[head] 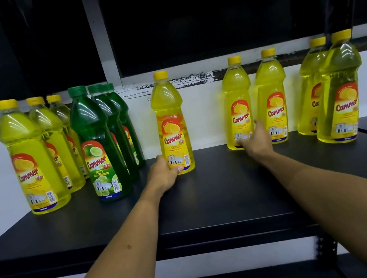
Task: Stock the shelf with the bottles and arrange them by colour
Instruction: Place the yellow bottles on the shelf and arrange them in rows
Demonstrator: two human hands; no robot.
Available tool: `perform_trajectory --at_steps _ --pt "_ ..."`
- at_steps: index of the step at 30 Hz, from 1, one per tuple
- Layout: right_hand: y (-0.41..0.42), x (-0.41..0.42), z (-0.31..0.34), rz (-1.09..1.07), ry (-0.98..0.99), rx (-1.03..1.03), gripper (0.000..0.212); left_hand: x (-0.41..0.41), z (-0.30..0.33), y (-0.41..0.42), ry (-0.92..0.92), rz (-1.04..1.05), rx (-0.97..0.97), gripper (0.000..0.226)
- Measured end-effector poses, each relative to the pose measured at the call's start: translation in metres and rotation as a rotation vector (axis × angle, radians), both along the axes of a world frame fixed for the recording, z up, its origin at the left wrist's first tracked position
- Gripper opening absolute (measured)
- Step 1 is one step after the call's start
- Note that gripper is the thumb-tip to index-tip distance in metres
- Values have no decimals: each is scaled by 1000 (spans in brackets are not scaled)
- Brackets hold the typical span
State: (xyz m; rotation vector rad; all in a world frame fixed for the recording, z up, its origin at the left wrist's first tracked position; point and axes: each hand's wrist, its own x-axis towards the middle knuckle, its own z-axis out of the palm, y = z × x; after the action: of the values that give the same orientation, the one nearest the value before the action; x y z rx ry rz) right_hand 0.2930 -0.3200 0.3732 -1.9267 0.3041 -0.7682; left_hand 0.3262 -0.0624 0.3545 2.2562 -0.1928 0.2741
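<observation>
My left hand (165, 173) grips lone yellow bottle (172, 126) low — slide it upright toward yellow pair (254, 102); right hand (254, 139) loose, fingers open, holding nothing, reaching there

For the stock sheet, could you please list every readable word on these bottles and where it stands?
"Cammer": labels of yellow bottles, e.g. the one the left hand grips, and the front green bottle.
"LEMON": gripped yellow bottle's label.
"LIME", "NEW": front green bottle's label.
Smaller print, barcodes and volume figures: too small to read.
</observation>
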Motion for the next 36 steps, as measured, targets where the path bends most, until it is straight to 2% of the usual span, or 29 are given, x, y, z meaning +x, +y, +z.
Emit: perform_trajectory --at_steps 3,9,16,22,28,31,36 --pt "-5 14 0 -9 -53 -23 73 5 -3 1 -10 -4 2 49" --pt "-12 32 -1 80 -1 -44 100 5 -3 2 -21 -13 0 50" --pt "-9 22 -1 10 51 -135 90 -6 1 1 -13 -29 -11 51" --pt "11 -7 -4 85 45 -202 86 -25 6 3 -22 14 57 47" --pt "48 -43 -8 169 78 -254 83 -54 9 11 -22 1 29 37" --pt "71 -62 -8 217 60 -285 79 -71 11 15 -29 -30 -46 35" --pt "101 -83 -8 338 48 -313 80 -98 17 22 -41 -67 -309 37"
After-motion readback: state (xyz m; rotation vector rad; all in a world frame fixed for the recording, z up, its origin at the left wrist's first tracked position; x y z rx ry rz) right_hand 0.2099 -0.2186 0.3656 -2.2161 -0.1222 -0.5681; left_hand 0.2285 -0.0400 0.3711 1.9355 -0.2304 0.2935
